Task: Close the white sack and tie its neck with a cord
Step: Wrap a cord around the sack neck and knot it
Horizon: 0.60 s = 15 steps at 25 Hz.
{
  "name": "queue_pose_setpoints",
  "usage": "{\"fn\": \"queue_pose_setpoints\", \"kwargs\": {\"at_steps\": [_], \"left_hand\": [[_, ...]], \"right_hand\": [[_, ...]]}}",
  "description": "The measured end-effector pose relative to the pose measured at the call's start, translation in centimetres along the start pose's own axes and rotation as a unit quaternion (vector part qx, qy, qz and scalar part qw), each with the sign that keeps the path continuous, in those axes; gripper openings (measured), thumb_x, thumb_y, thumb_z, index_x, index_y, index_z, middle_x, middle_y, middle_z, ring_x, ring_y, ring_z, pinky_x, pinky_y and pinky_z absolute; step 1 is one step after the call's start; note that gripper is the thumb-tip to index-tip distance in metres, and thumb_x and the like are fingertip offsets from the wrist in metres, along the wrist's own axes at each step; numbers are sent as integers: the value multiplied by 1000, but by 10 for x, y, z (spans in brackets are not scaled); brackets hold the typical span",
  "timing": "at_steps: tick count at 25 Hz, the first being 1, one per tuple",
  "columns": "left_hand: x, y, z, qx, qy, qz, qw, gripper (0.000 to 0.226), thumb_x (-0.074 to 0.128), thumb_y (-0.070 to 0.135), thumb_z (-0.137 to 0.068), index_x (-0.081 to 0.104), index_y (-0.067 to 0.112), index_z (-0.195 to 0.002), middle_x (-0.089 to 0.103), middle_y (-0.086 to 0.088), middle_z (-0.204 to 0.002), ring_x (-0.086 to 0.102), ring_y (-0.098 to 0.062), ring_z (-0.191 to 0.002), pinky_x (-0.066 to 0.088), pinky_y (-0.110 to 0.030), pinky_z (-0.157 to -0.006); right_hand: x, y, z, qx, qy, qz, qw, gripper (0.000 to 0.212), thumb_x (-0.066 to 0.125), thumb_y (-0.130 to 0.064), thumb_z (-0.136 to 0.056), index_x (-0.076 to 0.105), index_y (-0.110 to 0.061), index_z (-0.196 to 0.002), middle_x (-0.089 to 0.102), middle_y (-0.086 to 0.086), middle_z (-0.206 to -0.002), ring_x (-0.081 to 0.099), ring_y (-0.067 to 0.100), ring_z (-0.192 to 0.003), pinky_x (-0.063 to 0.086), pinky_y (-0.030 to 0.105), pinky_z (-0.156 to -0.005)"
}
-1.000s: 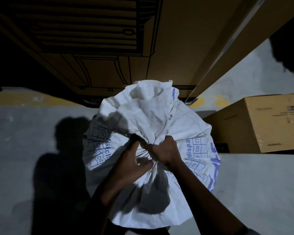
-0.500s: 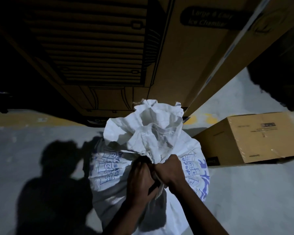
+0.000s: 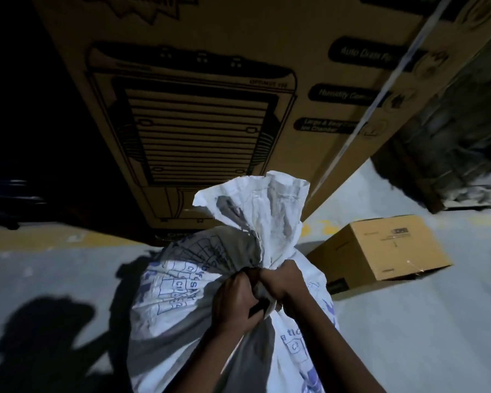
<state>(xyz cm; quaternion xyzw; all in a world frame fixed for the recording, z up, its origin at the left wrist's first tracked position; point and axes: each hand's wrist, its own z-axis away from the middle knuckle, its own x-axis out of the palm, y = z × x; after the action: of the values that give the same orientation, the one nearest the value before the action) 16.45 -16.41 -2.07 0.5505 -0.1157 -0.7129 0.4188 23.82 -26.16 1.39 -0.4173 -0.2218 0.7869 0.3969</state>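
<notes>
I am looking down at one white sack [image 3: 182, 307] standing on the grey floor [image 3: 408, 336], its long axis running upright, its gathered neck [image 3: 262, 251] pointing up and away from me. My left hand [image 3: 236, 302] and right hand [image 3: 281, 282] are touching each other, both fists clenching the bunched neck. I cannot tell whether a cord is there. I am counting two cartons: one tall printed carton [image 3: 210, 95] behind the sack, one small box [image 3: 380, 251] lying right of it.

Two bare forearms, left hand [image 3: 236, 304] and right hand [image 3: 284, 285] ungloved, sleeveless.
</notes>
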Motion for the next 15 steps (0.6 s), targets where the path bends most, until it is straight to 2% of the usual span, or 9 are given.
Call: {"fn": "queue_pose_setpoints", "kwargs": {"at_steps": [3,6,10,12,15], "left_hand": [[-19,-9,13,11,2,-5,1000,46,69,44,-65,63,25,-107,71,1,-109,65,-24,-108,53,-31,-82],[-35,-23,26,25,14,-20,999,43,72,38,-66,66,25,-107,73,1,-109,66,-24,-107,51,-28,-80],[-74,-51,54,29,4,-41,999,31,71,28,-69,68,16,-98,74,-9,-102,69,-33,-101,50,-29,-75],[-96,-66,68,47,5,-42,998,30,72,30,-67,67,12,-91,75,-12,-97,70,-34,-96,50,-30,-71],[-129,-103,85,70,16,-23,997,33,72,35,-65,68,11,-88,75,-12,-91,71,-35,-91,51,-32,-68]], "right_hand": [[11,-4,22,28,0,-35,999,50,84,-44,-51,58,-12,-77,61,1,-69,59,23,-62,45,30,-50],[31,-1,38,23,9,-48,999,49,83,-41,-46,73,-10,-82,76,6,-78,74,30,-74,59,38,-57],[69,-2,70,12,29,-83,996,49,85,-35,-42,78,-16,-87,81,6,-87,78,30,-81,66,52,-69],[86,-12,92,-12,36,-87,995,50,84,-34,-43,79,-21,-91,80,2,-91,76,26,-83,66,50,-73],[121,-29,130,-76,44,-85,993,48,83,-28,-54,80,-22,-101,79,-3,-95,74,22,-89,64,39,-74]]}}
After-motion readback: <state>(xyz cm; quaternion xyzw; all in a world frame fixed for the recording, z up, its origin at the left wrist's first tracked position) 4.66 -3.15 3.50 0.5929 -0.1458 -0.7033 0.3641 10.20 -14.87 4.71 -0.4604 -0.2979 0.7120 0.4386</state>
